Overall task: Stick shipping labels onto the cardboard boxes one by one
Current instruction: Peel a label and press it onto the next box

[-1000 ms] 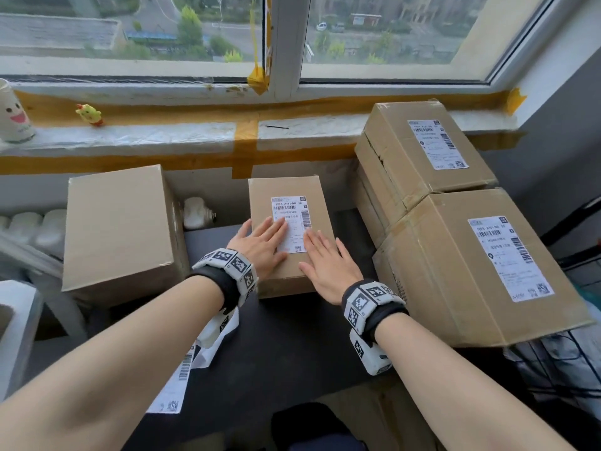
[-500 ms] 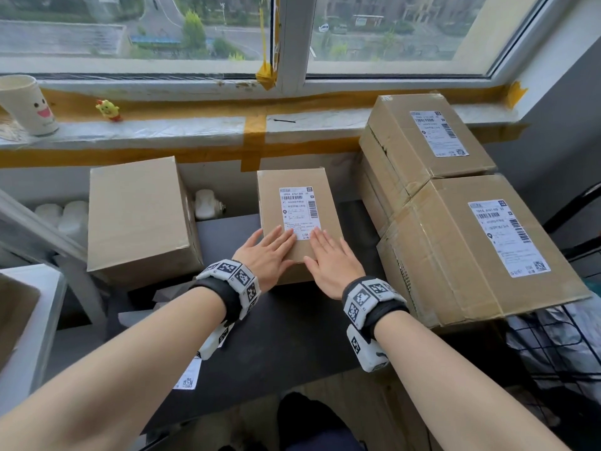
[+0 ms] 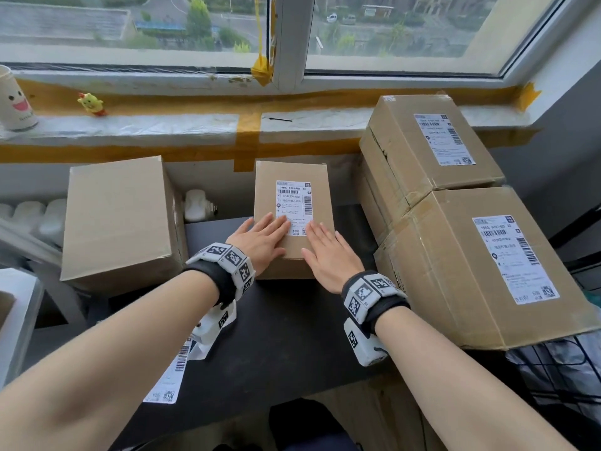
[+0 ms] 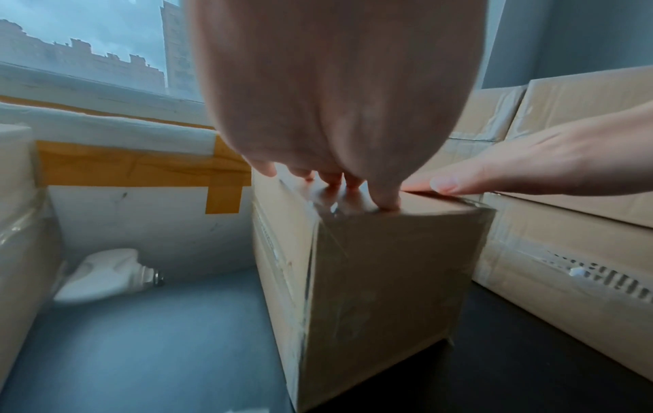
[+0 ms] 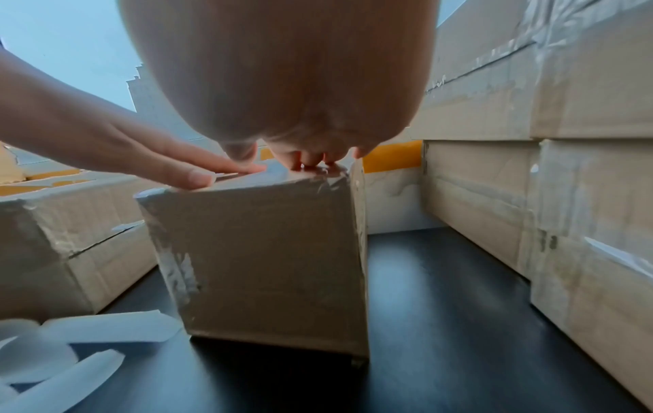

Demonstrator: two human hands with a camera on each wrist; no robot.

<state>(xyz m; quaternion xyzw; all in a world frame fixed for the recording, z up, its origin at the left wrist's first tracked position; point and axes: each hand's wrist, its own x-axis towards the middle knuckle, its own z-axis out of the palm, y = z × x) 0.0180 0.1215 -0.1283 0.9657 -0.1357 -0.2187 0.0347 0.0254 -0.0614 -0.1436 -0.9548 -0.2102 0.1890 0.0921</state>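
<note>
A small cardboard box (image 3: 292,177) (image 4: 381,279) (image 5: 268,260) stands at the middle of the dark table, with a white shipping label (image 3: 293,200) stuck on its top. My left hand (image 3: 263,237) lies flat on the near left part of the top, fingers straight, fingertips on the label's lower left. My right hand (image 3: 328,252) lies flat on the near right part, fingers straight beside the label's lower right corner. An unlabelled box (image 3: 120,219) stands to the left. Loose labels (image 3: 169,375) lie on the table under my left forearm.
Two larger labelled boxes (image 3: 432,148) (image 3: 494,265) stand at the right, close to the small box. The dark table (image 3: 283,323) has bare surface in front of the small box. A white bulb-like object (image 3: 196,206) lies behind. A cup (image 3: 14,102) and a yellow toy (image 3: 91,104) sit on the windowsill.
Both hands have slid toward me along the box top, from beside the label's middle down to its lower end. The head view has shifted slightly.
</note>
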